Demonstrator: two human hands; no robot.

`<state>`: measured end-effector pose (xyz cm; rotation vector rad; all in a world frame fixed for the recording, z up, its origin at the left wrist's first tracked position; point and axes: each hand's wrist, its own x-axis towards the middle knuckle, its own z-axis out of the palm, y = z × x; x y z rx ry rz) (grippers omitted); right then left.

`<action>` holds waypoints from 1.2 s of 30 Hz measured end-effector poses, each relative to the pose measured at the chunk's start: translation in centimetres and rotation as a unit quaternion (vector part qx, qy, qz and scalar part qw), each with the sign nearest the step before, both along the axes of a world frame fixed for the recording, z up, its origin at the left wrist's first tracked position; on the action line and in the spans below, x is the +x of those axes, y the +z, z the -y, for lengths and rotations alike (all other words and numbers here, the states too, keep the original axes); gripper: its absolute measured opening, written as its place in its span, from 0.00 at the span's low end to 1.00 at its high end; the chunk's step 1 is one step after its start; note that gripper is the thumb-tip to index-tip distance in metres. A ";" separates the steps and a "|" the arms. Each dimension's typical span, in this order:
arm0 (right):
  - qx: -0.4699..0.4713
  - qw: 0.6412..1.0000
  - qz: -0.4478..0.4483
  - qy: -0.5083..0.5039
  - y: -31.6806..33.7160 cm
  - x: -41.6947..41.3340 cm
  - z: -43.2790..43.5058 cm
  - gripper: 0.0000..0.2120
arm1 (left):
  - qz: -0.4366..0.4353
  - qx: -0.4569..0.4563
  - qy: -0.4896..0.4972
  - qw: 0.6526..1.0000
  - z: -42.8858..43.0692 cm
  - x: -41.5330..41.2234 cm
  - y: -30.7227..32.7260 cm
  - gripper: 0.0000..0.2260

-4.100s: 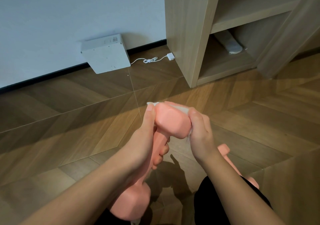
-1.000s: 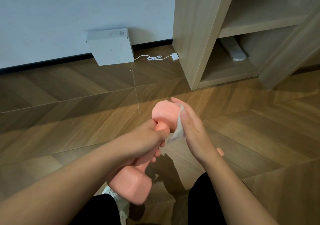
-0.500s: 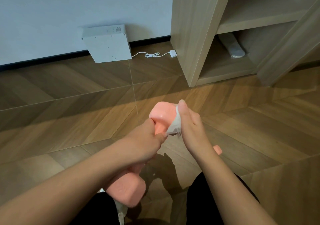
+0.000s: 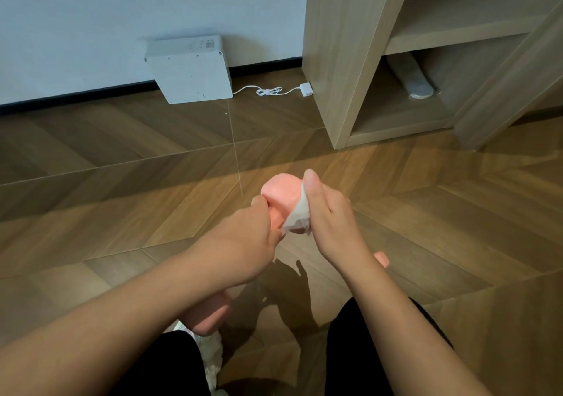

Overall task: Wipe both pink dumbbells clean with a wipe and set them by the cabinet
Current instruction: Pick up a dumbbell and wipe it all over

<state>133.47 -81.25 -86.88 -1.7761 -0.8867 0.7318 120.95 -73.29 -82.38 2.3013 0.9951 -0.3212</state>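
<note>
Left hand (image 4: pixel 243 240) clenched round the handle of a pink dumbbell (image 4: pixel 281 194), held up over the herringbone wood floor (image 4: pixel 122 212); far head up by the fingers, near head low by the knees; right hand (image 4: pixel 329 215) pressing a white wipe (image 4: pixel 297 217) flat against the side of the far head, thumb up along it, fingers grasping the wipe; second pink dumbbell (image 4: pixel 382 258) down on the floor, mostly hidden behind the right forearm, just an end peeking out, well short of the wooden cabinet (image 4: pixel 341 60); bottom compartment of the cabinet holding one long grey thing (image 4: pixel 411 80), can't tell what; shelf above looks bare as far as visible; white box (image 4: pixel 190 69) leaning on the wall, white cable (image 4: pixel 268 91) running off to a small plug (image 4: pixel 306 89) beside the cabinet.
</note>
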 end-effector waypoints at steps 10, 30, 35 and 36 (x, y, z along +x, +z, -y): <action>0.019 0.974 -0.172 0.144 -0.6 2.1 1.6 0.30 | 0.030 -0.140 -0.056 0.988 -1.7 0.3 0.1 0.05; 0.143 0.849 -0.483 -0.160 3.4 -1.1 -1.3 0.29 | 0.219 -0.305 0.266 0.888 -2.3 -0.7 4.4 0.23; 0.172 0.826 -0.526 -0.109 5.8 -3.4 -2.9 0.34 | 0.598 -0.365 0.417 0.579 -2.7 2.2 6.3 0.13; 0.165 0.840 -0.509 -0.093 5.9 -3.8 -3.2 0.34 | 0.612 -0.374 0.427 0.550 -3.2 2.0 6.4 0.16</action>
